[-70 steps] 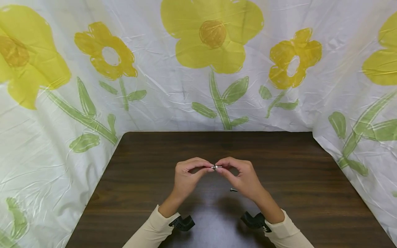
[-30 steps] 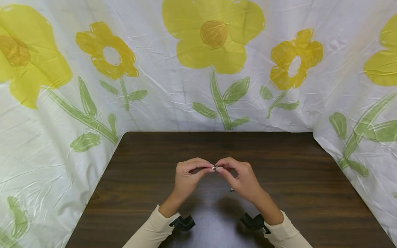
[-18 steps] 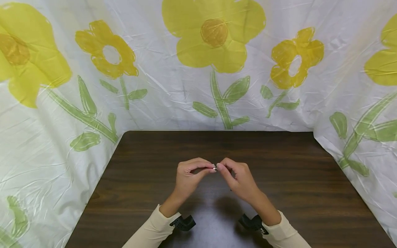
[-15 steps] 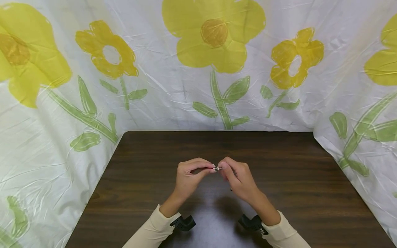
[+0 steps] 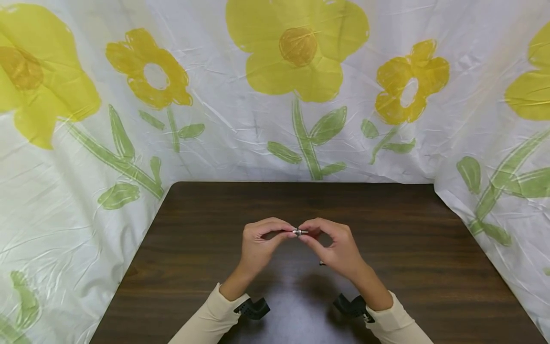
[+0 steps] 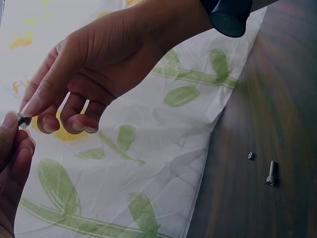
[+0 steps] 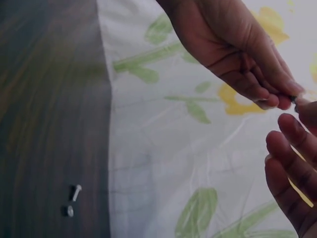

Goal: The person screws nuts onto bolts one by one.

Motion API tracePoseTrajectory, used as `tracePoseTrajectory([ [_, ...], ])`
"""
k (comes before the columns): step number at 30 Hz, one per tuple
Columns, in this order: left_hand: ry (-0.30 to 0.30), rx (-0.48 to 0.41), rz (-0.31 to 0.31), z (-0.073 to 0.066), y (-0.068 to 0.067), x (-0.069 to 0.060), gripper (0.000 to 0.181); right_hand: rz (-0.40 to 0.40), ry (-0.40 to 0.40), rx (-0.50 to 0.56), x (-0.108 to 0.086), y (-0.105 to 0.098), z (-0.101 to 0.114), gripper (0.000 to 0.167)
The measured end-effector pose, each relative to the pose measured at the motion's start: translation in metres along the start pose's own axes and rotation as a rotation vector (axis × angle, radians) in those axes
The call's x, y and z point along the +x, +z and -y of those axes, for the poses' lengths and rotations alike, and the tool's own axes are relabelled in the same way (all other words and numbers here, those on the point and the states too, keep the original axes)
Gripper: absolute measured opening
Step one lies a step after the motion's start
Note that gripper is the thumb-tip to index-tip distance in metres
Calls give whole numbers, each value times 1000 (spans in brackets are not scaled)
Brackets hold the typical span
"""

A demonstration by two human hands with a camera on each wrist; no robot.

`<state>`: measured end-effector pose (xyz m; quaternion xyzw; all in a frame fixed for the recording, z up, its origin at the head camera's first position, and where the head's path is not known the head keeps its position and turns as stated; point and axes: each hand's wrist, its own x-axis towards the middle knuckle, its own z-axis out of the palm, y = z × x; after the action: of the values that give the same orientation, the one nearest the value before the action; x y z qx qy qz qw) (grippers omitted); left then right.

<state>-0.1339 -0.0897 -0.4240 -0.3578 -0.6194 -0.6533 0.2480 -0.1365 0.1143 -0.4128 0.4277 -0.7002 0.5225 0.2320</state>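
Observation:
In the head view, my left hand (image 5: 259, 242) pinches one end of a small metal bolt (image 5: 299, 232) between thumb and fingertips. Facing it, my right hand (image 5: 339, 243) pinches what looks like a nut on the bolt's shank, which points right. Both hands are raised over the dark table, fingertips almost meeting. Fingers cover much of the bolt, so how far the nut sits along it cannot be told. A second bolt (image 6: 271, 173) and a loose nut (image 6: 251, 155) lie on the table in the left wrist view.
The dark wooden table (image 5: 193, 286) reaches back to a white curtain (image 5: 215, 157) with yellow flowers, which also hangs along both sides. Each wrist bears a black camera mount (image 5: 253, 309). In the head view, my right hand mostly hides the loose hardware.
My right fingers come off the nut about half a second ago, uncovering it and the shank, then pinch there again. The left hand keeps its hold on the bolt, nearly still.

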Motion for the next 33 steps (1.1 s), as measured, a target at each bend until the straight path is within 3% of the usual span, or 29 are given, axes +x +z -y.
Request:
tracePoseTrajectory([
  [16,2,2,14,-1,1,0,23,89,122,-24,1,-1,5,24],
  [21,18,3,19,-2,2,0,24,114,141,-13,0,2,7,27],
  [25,20,2,20,-2,2,0,25,116,157,-24,-1,2,6,31],
  [29,22,3,13,-1,2,1,24,93,171,-13,-1,0,6,25],
  [33,15,6,-5,-1,1,1,23,64,140,7,-1,-2,7,25],
])
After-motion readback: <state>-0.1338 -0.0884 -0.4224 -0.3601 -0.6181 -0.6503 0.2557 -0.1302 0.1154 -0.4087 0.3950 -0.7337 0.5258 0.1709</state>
